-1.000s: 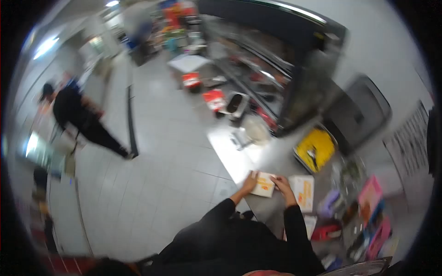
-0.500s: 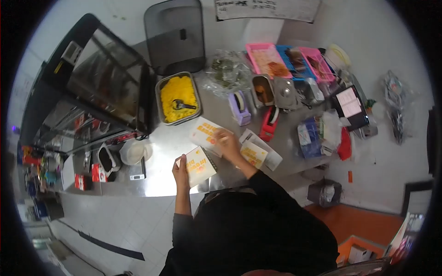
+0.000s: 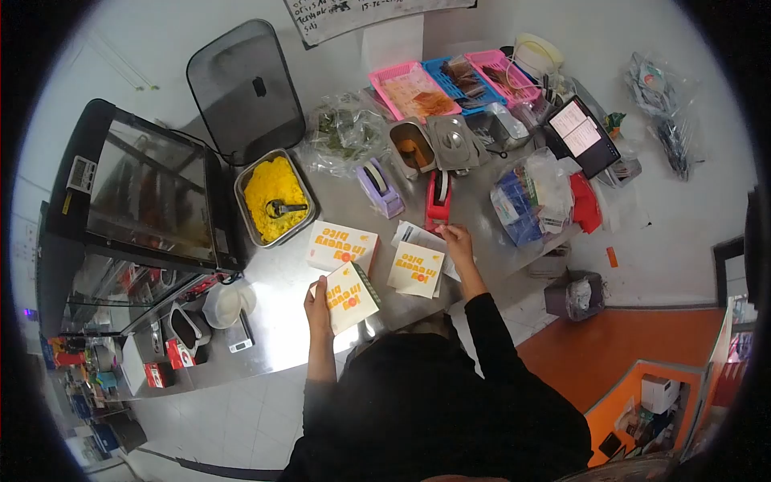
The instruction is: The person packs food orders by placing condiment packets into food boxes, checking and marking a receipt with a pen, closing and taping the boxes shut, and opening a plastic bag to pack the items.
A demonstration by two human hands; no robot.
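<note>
My left hand (image 3: 318, 304) grips the left edge of a cream box (image 3: 348, 299) with orange lettering. Behind it, a second printed box (image 3: 344, 246) lies on the steel table. My right hand (image 3: 458, 243) is at the front end of a red tape dispenser (image 3: 438, 201), its fingers pinched together; whether tape is between them is too small to tell. Just left of that hand, a cream printed card or flat box (image 3: 416, 268) rests on white papers. A purple tape dispenser (image 3: 380, 189) stands to the left of the red one.
A tray of yellow food (image 3: 275, 198) with a black scoop sits beside a glass display case (image 3: 152, 193). Farther back are a plastic bag of greens (image 3: 345, 132), metal containers (image 3: 412, 149), and pink (image 3: 414, 92) and blue baskets. Plastic packs (image 3: 534, 197) lie at the right.
The view has swung from the aisle, where a person stood, to the table. My right hand has moved from the boxes to the red dispenser. My left hand still holds its box.
</note>
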